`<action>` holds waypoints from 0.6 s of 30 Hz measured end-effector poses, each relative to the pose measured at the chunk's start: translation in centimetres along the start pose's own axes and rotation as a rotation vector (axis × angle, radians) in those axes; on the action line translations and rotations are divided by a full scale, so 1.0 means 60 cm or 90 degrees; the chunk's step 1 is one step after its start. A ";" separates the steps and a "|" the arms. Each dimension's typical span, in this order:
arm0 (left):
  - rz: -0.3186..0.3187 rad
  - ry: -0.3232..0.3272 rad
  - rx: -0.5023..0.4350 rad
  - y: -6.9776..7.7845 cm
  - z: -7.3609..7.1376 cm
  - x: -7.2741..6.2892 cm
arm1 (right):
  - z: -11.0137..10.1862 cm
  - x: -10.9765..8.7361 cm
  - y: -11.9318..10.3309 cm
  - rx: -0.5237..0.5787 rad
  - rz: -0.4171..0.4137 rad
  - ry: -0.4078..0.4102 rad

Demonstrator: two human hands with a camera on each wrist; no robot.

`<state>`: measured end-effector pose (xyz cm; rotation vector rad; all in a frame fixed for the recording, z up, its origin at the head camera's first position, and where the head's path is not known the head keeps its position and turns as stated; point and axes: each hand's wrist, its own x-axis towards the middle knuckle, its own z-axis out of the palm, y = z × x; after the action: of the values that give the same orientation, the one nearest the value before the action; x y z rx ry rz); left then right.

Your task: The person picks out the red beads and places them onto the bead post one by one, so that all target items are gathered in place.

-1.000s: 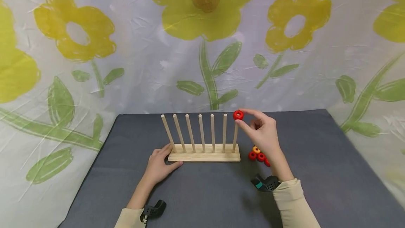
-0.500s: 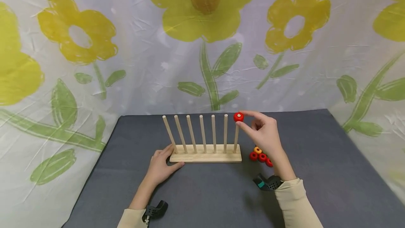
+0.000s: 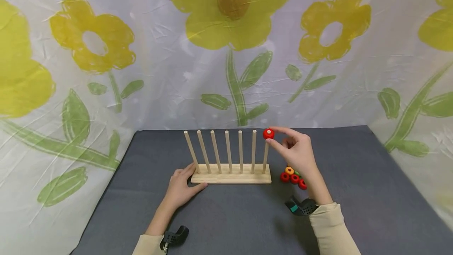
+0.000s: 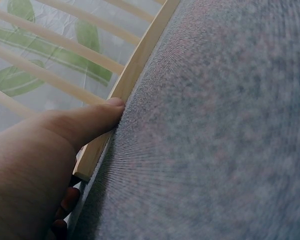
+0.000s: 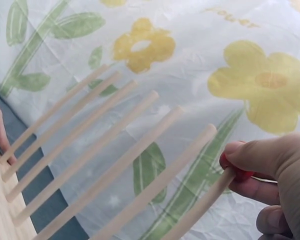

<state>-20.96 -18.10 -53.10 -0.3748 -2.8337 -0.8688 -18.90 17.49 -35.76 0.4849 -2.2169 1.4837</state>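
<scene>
A pale wooden stand (image 3: 230,179) holds several upright pegs in one row. At its left end my left hand (image 3: 179,188) grips the base, with the thumb (image 4: 97,120) along the front edge and the fingers around the far side. Between thumb and forefinger, my right hand (image 3: 299,152) pinches a red ring bead (image 3: 268,136) at the top of the rightmost peg (image 3: 266,156). The peg's tip shows through the bead's hole. In the right wrist view the thumb covers part of the bead.
Right of the stand, a small cluster of ring beads lies on the dark cloth: an orange bead (image 3: 287,172), several red ones and a green one partly hidden. A flower-patterned curtain (image 3: 170,89) hangs behind the table (image 3: 233,223).
The right hand has tipped the red ring bead flat and brought it down over the rightmost peg's tip, which now pokes through. The left hand keeps its grip on the stand.
</scene>
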 end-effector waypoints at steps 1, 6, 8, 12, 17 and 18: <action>-0.001 -0.002 -0.001 0.000 -0.001 0.000 | 0.000 0.000 0.000 0.006 0.002 -0.001; -0.013 -0.018 -0.005 0.002 -0.003 0.000 | -0.001 0.000 0.002 0.022 0.008 0.001; -0.017 -0.020 -0.008 0.002 -0.003 0.000 | -0.001 0.000 0.003 0.022 0.006 0.002; -0.011 -0.009 -0.007 0.003 -0.002 0.001 | -0.002 0.001 0.004 0.016 0.004 0.002; -0.002 -0.001 0.002 0.003 -0.001 0.002 | -0.001 0.000 0.003 0.013 0.008 0.001; -0.002 0.001 0.002 0.003 -0.001 0.002 | -0.001 0.000 0.003 0.013 0.009 0.002</action>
<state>-21.00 -17.95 -52.93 -0.3706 -2.8349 -0.8645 -18.99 17.60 -35.90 0.4748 -2.2093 1.5149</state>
